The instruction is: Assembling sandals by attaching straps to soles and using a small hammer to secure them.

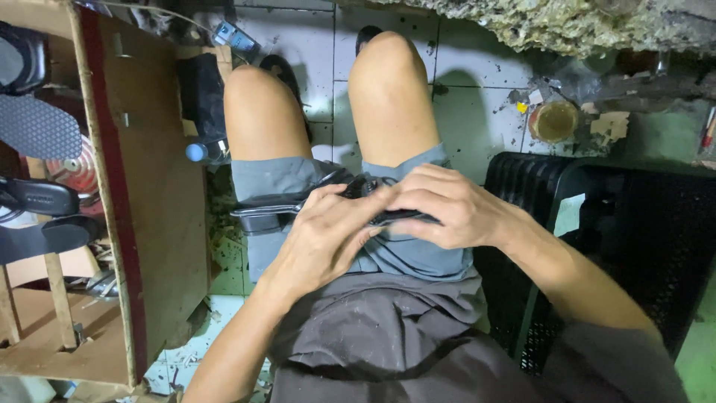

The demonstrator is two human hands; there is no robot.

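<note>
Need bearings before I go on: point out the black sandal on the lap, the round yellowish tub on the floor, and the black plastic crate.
black sandal (268, 213), head view, sole edge
round yellowish tub (554, 121), head view, centre
black plastic crate (641, 224), head view, side wall

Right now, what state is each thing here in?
Left hand: gripping the black sandal.
Right hand: gripping the same sandal.
Black sandal: held flat across the lap.
Small tub: open, on the floor.
Shoe soles: lying on the wooden shelf.

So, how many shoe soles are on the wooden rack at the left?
4 can be seen: one at the top edge, a textured one below it, then two dark ones lower down. More may be hidden beyond the frame.
</note>
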